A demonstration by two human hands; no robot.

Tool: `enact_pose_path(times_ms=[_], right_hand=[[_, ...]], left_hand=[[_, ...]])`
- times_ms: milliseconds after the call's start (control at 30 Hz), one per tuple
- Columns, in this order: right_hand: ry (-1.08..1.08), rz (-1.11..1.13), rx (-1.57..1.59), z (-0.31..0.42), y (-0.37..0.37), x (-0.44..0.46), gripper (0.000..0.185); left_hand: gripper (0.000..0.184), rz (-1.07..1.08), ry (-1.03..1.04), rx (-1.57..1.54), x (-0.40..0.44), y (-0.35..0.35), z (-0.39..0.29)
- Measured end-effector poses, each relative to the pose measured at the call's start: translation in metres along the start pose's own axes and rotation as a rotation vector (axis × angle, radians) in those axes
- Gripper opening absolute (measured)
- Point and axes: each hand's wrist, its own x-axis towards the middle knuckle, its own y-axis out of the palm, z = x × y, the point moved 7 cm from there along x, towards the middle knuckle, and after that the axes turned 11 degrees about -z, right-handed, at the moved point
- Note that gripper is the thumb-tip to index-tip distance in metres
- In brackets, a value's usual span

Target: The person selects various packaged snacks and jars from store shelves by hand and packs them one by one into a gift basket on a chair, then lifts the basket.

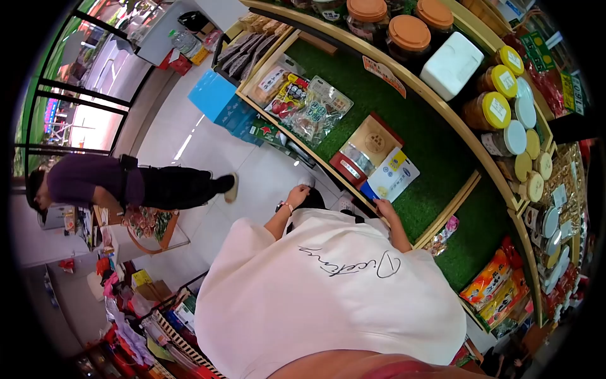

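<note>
My left hand [298,196], with a watch and a bracelet at the wrist, hangs loosely curled beside my dark trousers, and nothing shows in it. Over at the wooden shelf edge, my right hand [383,208] has its fingers closed at the lower corner of a flat white package [394,179] with yellow and blue print. This package lies on green artificial turf [442,164], partly over a brown and tan food package [368,148] with a clear window. Several clear snack bags [320,114] lie farther left on the same shelf.
Jars with orange lids [409,33] and yellow lids [497,109] line the upper tier, beside a white container [452,66]. Orange snack packs [489,278] sit at the right. A blue box [218,95] stands by the shelf end. Another person [95,183] is at the left.
</note>
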Motion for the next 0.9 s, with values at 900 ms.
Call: enact_pose_path(times_ms=[900], right_hand=[[-0.23, -0.045, -0.012, 0.315, 0.323, 0.158, 0.025]], left_hand=[[0.066, -0.123, 0.199, 0.482, 0.369, -0.166, -0.171]])
